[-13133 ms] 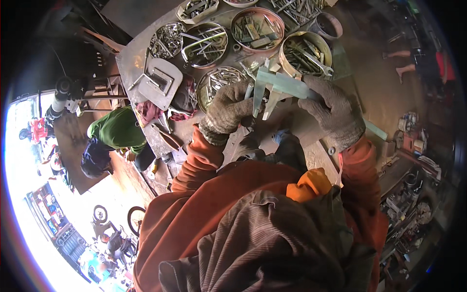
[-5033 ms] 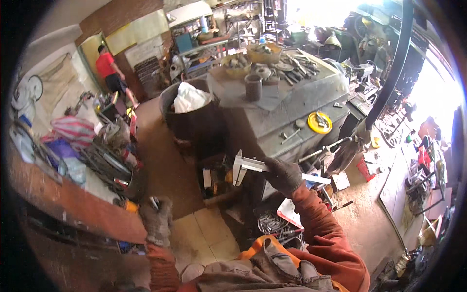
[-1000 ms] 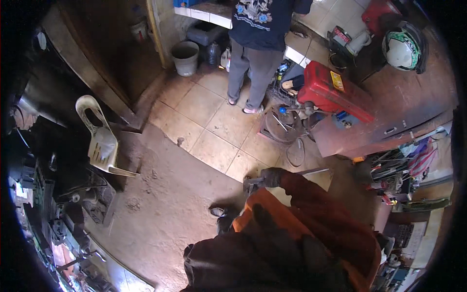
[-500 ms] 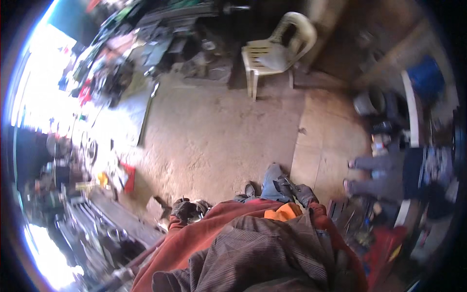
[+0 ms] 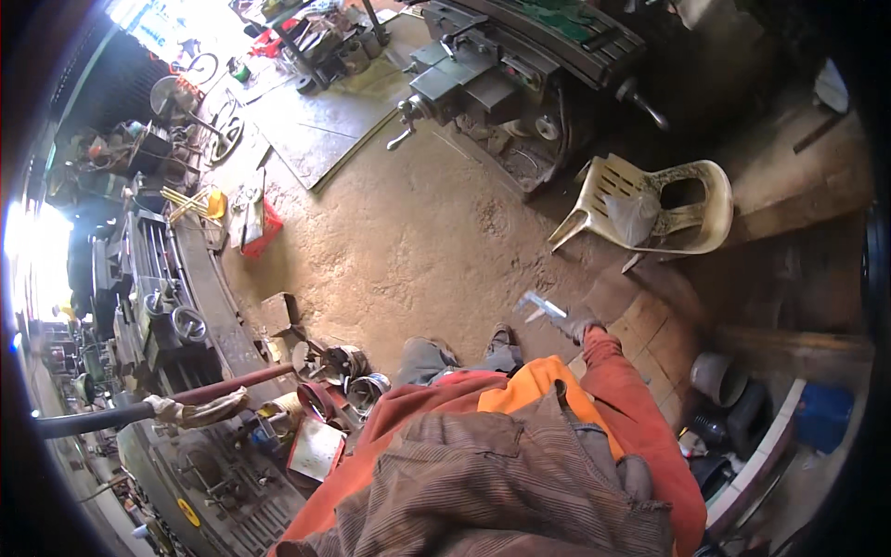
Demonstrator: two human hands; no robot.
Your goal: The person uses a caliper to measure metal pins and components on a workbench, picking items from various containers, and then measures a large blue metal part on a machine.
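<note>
Our gloved right hand (image 5: 583,327) grips a vernier caliper (image 5: 541,307) low at our right side, above the dirt floor (image 5: 408,241). Our left hand is hidden. No measuring is under way; we stand mid-workshop, near a plastic chair (image 5: 650,209).

A metal vernier caliper (image 5: 541,307), grey and slender, is held in the gloved right hand (image 5: 580,326). It is carried low over the dirt floor, pointed to the upper left, its jaws projecting downward. It is located right of centre, nearer than the overturned plastic chair.
</note>
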